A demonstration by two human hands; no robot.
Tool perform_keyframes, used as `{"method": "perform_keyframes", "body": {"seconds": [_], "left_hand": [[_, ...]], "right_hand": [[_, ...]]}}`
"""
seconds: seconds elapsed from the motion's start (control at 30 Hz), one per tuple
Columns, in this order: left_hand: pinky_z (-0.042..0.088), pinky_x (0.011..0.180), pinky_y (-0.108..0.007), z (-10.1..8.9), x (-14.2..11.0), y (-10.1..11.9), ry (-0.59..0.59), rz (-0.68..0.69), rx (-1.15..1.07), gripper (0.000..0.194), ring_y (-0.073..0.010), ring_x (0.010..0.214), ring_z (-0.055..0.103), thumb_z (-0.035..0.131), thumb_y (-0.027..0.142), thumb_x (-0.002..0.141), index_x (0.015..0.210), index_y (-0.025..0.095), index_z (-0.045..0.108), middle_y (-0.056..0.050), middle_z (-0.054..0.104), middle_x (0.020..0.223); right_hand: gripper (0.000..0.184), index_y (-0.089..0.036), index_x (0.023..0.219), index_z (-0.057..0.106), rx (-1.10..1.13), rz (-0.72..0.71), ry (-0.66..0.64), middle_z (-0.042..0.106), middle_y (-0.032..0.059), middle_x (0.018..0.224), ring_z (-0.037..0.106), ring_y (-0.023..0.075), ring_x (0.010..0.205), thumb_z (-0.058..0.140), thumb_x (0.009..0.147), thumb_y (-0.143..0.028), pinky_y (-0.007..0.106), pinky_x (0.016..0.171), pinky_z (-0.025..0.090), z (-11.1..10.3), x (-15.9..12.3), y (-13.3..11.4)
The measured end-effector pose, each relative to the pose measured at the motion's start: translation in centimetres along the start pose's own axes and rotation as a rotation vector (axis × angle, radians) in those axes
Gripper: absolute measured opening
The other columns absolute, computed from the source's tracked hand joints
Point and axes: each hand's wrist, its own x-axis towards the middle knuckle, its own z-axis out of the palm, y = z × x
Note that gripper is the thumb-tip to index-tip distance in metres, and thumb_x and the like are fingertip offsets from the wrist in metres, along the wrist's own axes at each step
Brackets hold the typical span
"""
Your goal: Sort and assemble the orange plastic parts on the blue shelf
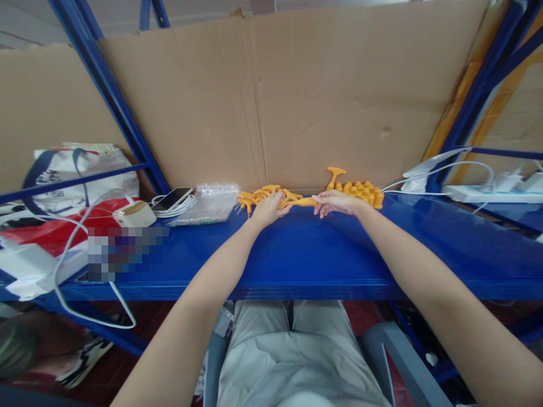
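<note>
My left hand is closed around the handle end of a yellow corkscrew, next to a pile of yellow T-handled corkscrews. Small metal spirals poke out at the left of that pile. My right hand pinches the other end of the held corkscrew with thumb and fingers, so the piece lies level between both hands. Just behind the right hand are rows of yellow sleeves. One yellow T-handled piece stands upright at their left end. The fingers partly hide the held piece.
A cardboard sheet rises behind the blue shelf. Clear plastic bags, a phone, white cables and a red bag lie left. A power strip is at right. Another person's leg shows lower left.
</note>
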Motion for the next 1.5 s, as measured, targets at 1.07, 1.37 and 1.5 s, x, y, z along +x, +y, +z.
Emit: {"method": "perform_keyframes", "body": {"seconds": [1.07, 1.37, 1.5], "left_hand": [[0.051, 0.082, -0.031, -0.2, 0.1, 1.2, 0.094, 0.073, -0.199, 0.019, -0.022, 0.095, 0.068, 0.07, 0.033, 0.088, 0.095, 0.021, 0.057, -0.004, 0.07, 0.096], [0.052, 0.083, -0.034, -0.6, 0.1, 1.4, 0.069, 0.108, -0.082, 0.024, -0.0247, 0.101, 0.068, 0.07, 0.036, 0.088, 0.102, 0.021, 0.057, -0.007, 0.07, 0.105], [0.051, 0.081, -0.032, -0.5, 0.2, 1.2, 0.043, 0.091, -0.128, 0.021, -0.0235, 0.097, 0.069, 0.069, 0.034, 0.089, 0.1, 0.02, 0.058, -0.007, 0.072, 0.1]], "right_hand": [[0.039, -0.018, 0.067, 0.063, -0.682, -0.164, 0.676, 0.068, 0.0099, 0.066, 0.066, 0.0222, 0.073, 0.04, 0.097, -0.025, 0.028, 0.072, 0.047, 4.2, 0.9, -1.6], [0.048, -0.017, 0.067, 0.055, -0.117, 0.184, 0.31, 0.045, -0.0019, 0.043, 0.03, 0.0062, 0.032, 0.039, 0.105, -0.04, 0.02, 0.034, 0.02, 3.8, 0.0, -2.4], [0.024, -0.018, 0.093, 0.065, -0.085, 0.08, 0.076, 0.067, 0.0025, 0.071, 0.059, 0.0099, 0.051, 0.065, 0.096, -0.042, 0.018, 0.044, 0.043, 1.7, -0.7, -2.2]]}}
